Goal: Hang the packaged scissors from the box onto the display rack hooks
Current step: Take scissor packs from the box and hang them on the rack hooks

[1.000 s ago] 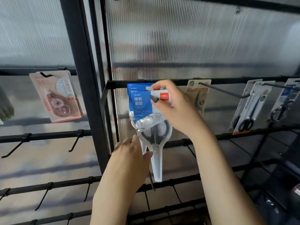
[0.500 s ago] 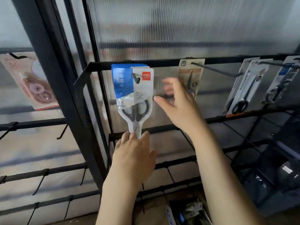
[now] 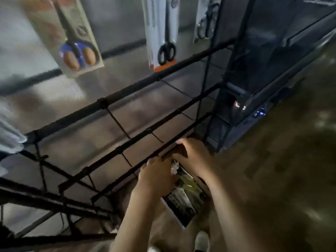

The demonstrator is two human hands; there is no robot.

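Last pack is hung; both hands are off it and down in the box (image 3: 183,210) on the floor. Left hand (image 3: 156,176) and right hand (image 3: 195,157) reach among packs (image 3: 181,199); grip unclear through blur. Next pick starting.

Three packs of scissors hang along the top of the frame: one with blue and orange handles (image 3: 76,44) at upper left, one with black handles (image 3: 161,33) at upper middle, and one (image 3: 206,19) to its right, cut off by the top edge. Part of a fourth pale pack (image 3: 10,137) shows at the left edge; its kind cannot be told. One open box (image 3: 183,202) sits at lower middle, holding several packs too blurred to count. Two hands are in view, the left hand (image 3: 156,176) and the right hand (image 3: 194,155), both at the box. One shoe (image 3: 201,240) shows at the bottom edge.
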